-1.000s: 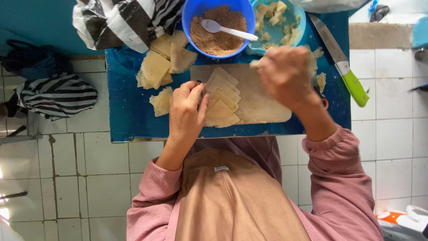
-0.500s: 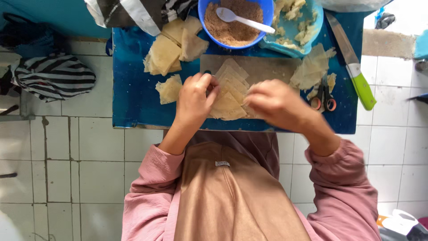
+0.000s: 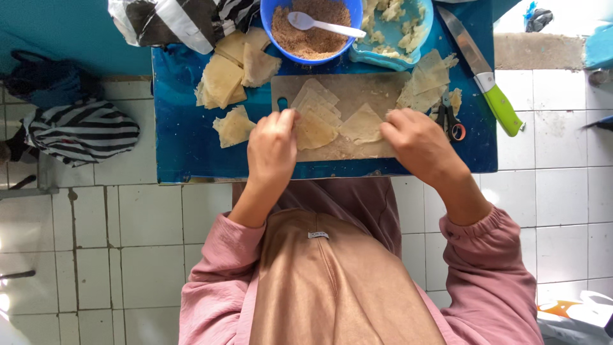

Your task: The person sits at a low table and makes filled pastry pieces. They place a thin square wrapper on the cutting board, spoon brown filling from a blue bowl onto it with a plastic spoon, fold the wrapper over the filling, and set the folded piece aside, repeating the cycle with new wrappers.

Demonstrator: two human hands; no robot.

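Observation:
A wooden cutting board lies on a small blue table. On it sits a fanned stack of thin pale dough sheets, and a single sheet lies just right of the stack. My left hand rests on the stack's near left edge, fingers curled onto it. My right hand has its fingertips at the right edge of the single sheet. More sheets are piled at the board's right end.
Behind the board stand a blue bowl of brown crumbs with a white spoon and a light blue dish of pale lumps. A green-handled knife and small scissors lie right. Dough pieces and a striped bag are left.
My right hand came from the far right of the board to the stack, then drew one sheet off to the right. My left hand stayed on the stack.

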